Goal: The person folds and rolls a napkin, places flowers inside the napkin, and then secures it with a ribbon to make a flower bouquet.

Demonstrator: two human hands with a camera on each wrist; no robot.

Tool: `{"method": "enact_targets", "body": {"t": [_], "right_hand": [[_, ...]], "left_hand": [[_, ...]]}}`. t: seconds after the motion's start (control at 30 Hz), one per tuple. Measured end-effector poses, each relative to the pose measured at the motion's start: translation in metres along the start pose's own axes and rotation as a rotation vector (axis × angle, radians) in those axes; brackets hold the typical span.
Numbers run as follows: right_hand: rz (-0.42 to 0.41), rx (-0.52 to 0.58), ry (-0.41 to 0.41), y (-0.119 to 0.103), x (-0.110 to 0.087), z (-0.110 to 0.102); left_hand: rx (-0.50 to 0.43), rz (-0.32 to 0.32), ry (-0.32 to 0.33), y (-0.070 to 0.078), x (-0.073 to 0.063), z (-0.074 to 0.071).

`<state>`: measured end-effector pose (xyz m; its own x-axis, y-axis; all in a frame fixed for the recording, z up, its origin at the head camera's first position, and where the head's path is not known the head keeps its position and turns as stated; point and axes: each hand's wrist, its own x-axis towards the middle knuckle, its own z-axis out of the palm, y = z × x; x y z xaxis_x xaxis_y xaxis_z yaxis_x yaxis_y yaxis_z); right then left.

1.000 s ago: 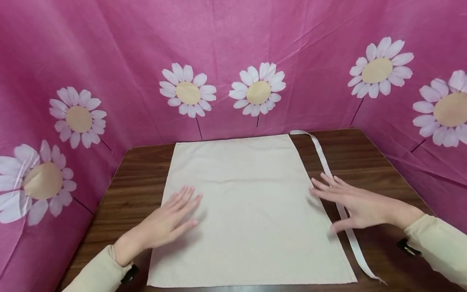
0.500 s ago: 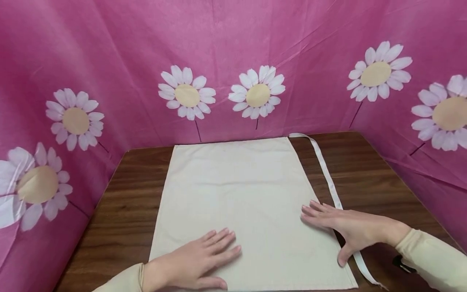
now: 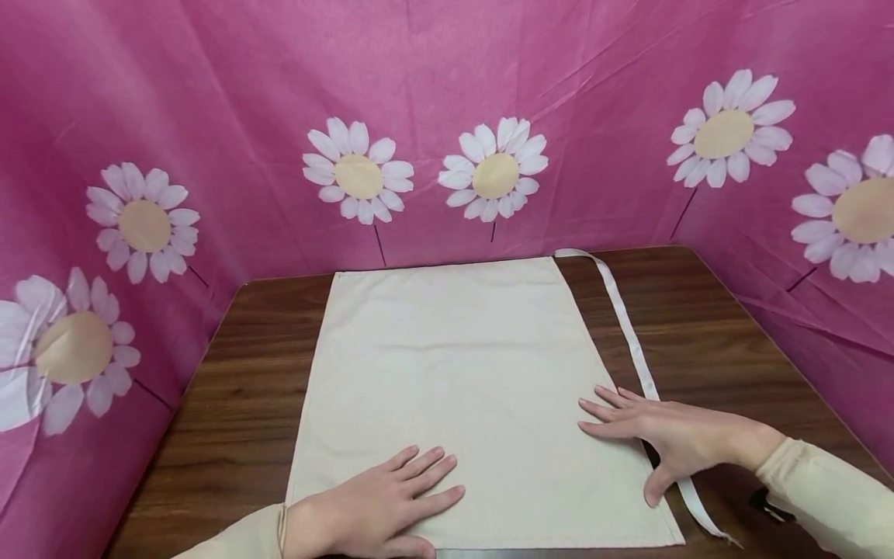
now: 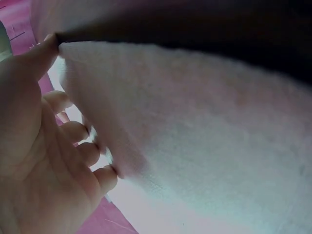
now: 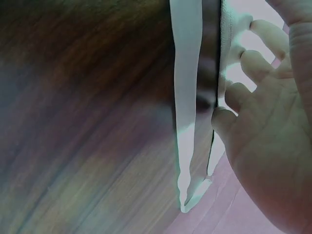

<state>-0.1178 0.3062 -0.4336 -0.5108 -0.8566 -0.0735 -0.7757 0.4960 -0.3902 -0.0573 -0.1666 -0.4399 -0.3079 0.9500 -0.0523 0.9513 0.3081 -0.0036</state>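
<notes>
Head view: a large rectangular cream-coloured cloth point(image 3: 461, 396) lay flat on the dark brown wood-grain worktop point(image 3: 258, 373), its far edge reaching the back of that surface and a faint crease point(image 3: 447, 346) running across it. The left hand point(image 3: 377, 508) rested on the cloth by its near edge, fingers straight and spread wide, gripping nothing; the right hand point(image 3: 673, 436) arched at the cloth's right side, fingers also well apart, with their tips on the fabric and the thumb at the border. Under that arch passed a long, narrow white fabric ribbon point(image 3: 621, 314) (its frayed end lay just beside the cloth's near right corner). The step in hand looked like smoothing and steadying the cloth, judging by those spread fingers. The next move seemed to call for light, even pressure towards the edges, without dragging the ribbon along.
</notes>
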Motion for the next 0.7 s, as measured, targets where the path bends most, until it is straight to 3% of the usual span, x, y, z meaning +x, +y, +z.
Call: {"method": "enact_targets", "body": {"t": [0.3,0.47,0.7], "right_hand": [[-0.027,-0.094,0.055,0.0,0.007,-0.002],[-0.101,-0.112,0.146,0.005,0.017,-0.004],[-0.2,0.058,0.222,0.018,0.034,-0.011]], "left_hand": [[0.012,0.01,0.021,-0.005,0.002,-0.001],[0.051,0.022,0.068,-0.01,0.004,-0.001],[0.023,0.026,0.079,-0.012,0.005,0.0]]}}
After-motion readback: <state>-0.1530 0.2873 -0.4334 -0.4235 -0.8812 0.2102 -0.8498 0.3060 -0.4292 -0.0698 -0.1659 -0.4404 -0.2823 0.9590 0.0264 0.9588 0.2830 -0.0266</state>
